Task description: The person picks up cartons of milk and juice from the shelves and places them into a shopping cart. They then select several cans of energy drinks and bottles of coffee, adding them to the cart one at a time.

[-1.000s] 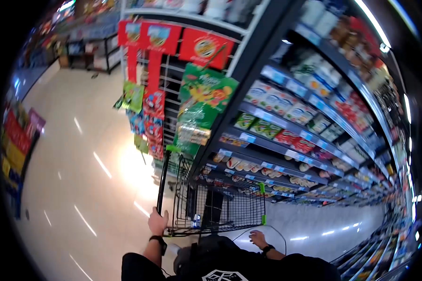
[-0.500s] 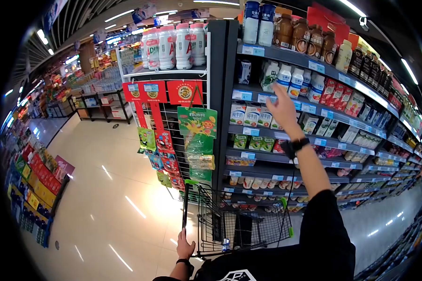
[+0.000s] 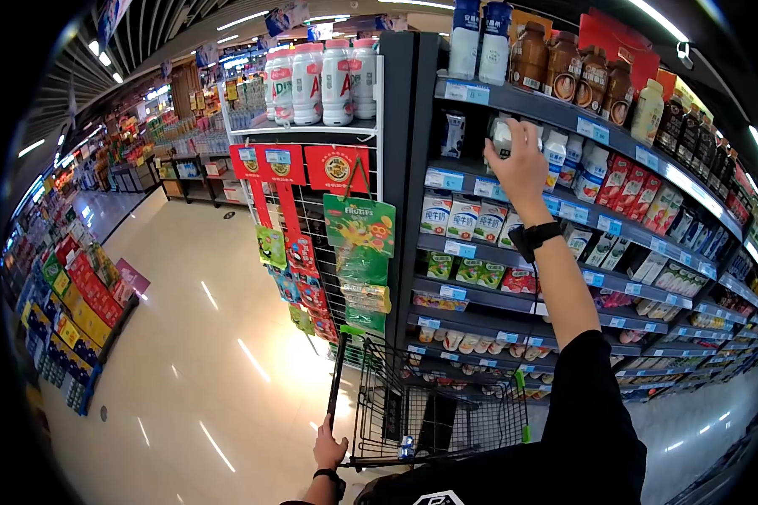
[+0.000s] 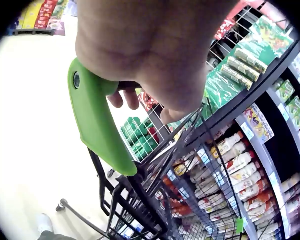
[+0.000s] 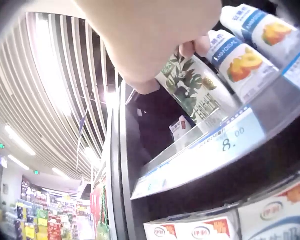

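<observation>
My right hand (image 3: 520, 160) reaches onto an upper shelf and grips the top of a white drink carton (image 5: 195, 92) with green leaf print. In the right wrist view the thumb lies at its left side and fingertips curl over its right. The carton stands behind a price strip (image 5: 205, 150), beside white bottles (image 5: 242, 65) with a yellow fruit picture. Low in the head view, my left hand (image 3: 329, 448) holds the handle (image 3: 338, 383) of a shopping cart (image 3: 446, 412). Its fingers curl round the bar next to the green end piece (image 4: 97, 117) in the left wrist view.
Shelves of boxed milk (image 3: 463, 217) and bottles run off to the right. A wire rack (image 3: 316, 252) with hanging snack bags stands at the shelf end, below large white bottles (image 3: 337, 84). Stacked goods (image 3: 80, 295) line the left side. A small can-like item (image 3: 407, 446) lies in the cart.
My right hand has risen from beside the cart to the shelf and taken hold of the carton. The left hand has stayed on the cart handle. The view has tilted up toward the shelves.
</observation>
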A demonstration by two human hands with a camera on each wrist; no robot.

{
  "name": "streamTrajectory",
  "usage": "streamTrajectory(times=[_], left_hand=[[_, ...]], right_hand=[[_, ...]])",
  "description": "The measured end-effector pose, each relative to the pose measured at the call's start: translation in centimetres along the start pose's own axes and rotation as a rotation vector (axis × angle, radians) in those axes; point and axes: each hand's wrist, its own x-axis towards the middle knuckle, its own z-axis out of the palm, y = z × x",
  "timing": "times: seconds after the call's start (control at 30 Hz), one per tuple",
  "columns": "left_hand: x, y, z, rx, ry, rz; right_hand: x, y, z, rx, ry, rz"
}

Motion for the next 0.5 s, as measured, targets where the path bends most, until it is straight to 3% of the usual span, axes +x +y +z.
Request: streamTrajectory(times=[0.07, 0.13, 0.17, 0.2, 0.23, 0.3, 0.33, 0.37, 0.4, 0.43, 0.5], left_hand=[[0.1, -0.1, 0.3, 0.046, 0.017, 0.017], [0.3, -0.9, 1.0, 0.072, 0.044, 0.052], [0.3, -1.5, 1.6, 0.135, 0.063, 0.06], [0.0, -0.9, 0.9, -0.045, 0.076, 0.066], [0.4, 0.0, 0.0, -0.048, -0.007, -0.09], [3.0, -3.9, 2.6, 0.006, -0.061, -0.164], [3.6, -4.8, 3.5, 0.028, 0.053, -0.133], [4.9, -6.6, 4.6, -0.064, -0.041, -0.207], [5.0, -7.0, 4.6, -0.139, -0.071, -0.209], [5.0, -6.0, 3.7, -0.168, -0.167, -0.283], [4.2, -2.1, 1.0, -0.056, -0.085, -0.248]], right_hand=[[-0.1, 0.1, -0.3, 0.074, -0.033, 0.201], [-0.1, 0.7, 0.1, 0.096, -0.06, 0.217], [-0.2, 1.0, 0.4, 0.126, -0.045, 0.186], [-0.8, 0.9, 0.4, 0.165, -0.042, 0.158], [-1.7, 0.5, 0.0, 0.23, -0.01, 0.12], [-3.8, -0.7, -1.4, 0.48, 0.069, 0.017], [-5.2, -1.7, -2.4, 0.669, 0.118, -0.048], [-7.6, -3.2, -3.4, 0.596, 0.176, -0.094], [-11.0, -5.6, -4.6, 1.05, 0.011, 0.167], [-15.2, -6.7, -5.6, 0.995, -0.143, 0.214], [-23.7, -9.5, -6.9, 0.992, -0.543, 0.358]])
